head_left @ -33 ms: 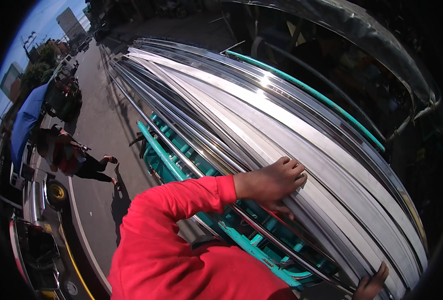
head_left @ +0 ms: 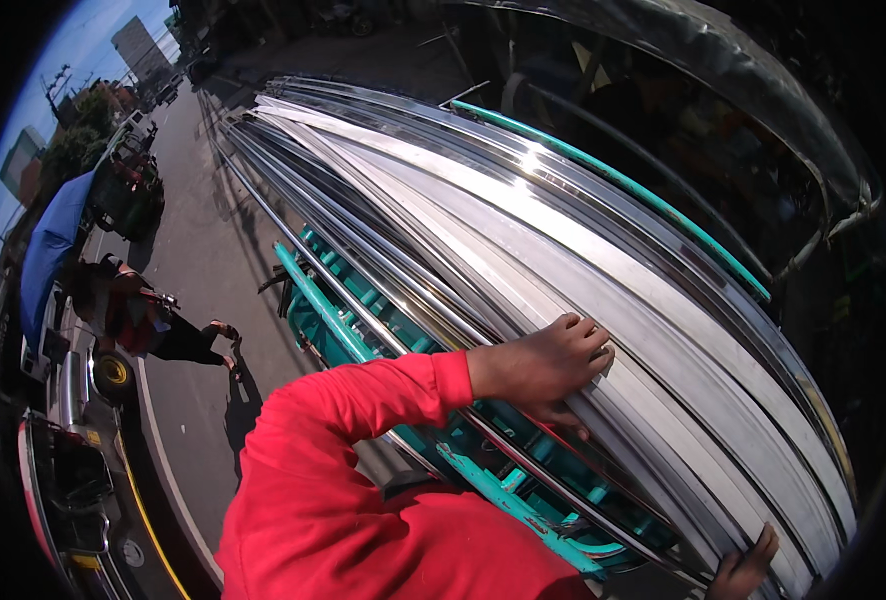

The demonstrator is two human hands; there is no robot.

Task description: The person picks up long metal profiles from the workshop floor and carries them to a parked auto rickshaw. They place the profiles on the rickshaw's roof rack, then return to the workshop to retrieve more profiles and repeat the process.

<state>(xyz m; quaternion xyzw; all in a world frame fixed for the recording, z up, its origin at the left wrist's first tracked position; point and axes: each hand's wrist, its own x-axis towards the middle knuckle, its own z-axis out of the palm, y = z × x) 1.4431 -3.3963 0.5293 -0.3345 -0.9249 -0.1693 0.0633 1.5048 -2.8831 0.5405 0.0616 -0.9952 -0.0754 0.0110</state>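
My left hand (head_left: pixel 551 368), at the end of a red sleeve, grips the near edge of a stack of long metal profiles (head_left: pixel 653 430). Its fingers curl over the top and its thumb lies below the edge. Farther down the same stack, at the lower right, my right hand (head_left: pixel 746 566) hooks its fingers over the edge; its wrist is cut off by the picture's rim. The profiles are silvery and pale grey, and they lie lengthwise on a teal metal frame (head_left: pixel 508 487). Several shiny round tubes (head_left: pixel 378 270) run along their left side.
A teal rail (head_left: pixel 623 195) borders the load's far right side, near a dark canopy (head_left: pixel 723 60). To the left, a person (head_left: pixel 138 310) walks on the road (head_left: pixel 188 400) near a blue umbrella (head_left: pixel 55 245) and a parked vehicle (head_left: pixel 83 470) with a yellow wheel hub.
The person on the road and the blue umbrella have shifted slightly. The parked vehicle sits a little differently in the picture. My hands and the metal profiles look the same.
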